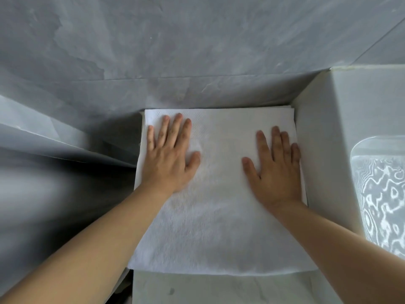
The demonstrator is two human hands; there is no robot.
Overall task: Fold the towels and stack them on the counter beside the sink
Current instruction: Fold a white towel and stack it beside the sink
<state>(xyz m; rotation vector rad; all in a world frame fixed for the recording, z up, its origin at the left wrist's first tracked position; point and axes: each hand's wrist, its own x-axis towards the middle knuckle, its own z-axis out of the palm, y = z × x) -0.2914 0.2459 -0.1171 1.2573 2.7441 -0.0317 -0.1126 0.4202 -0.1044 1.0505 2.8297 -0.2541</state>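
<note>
Two flat hands — left hand, right hand — press the folded towel.

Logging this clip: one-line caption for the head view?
Both hands, left hand and right hand, press flat on a folded white towel on the counter beside the sink.

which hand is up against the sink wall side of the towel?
The right hand: it lies flat by the towel edge beside the sink. The left hand presses the opposite side.
</note>
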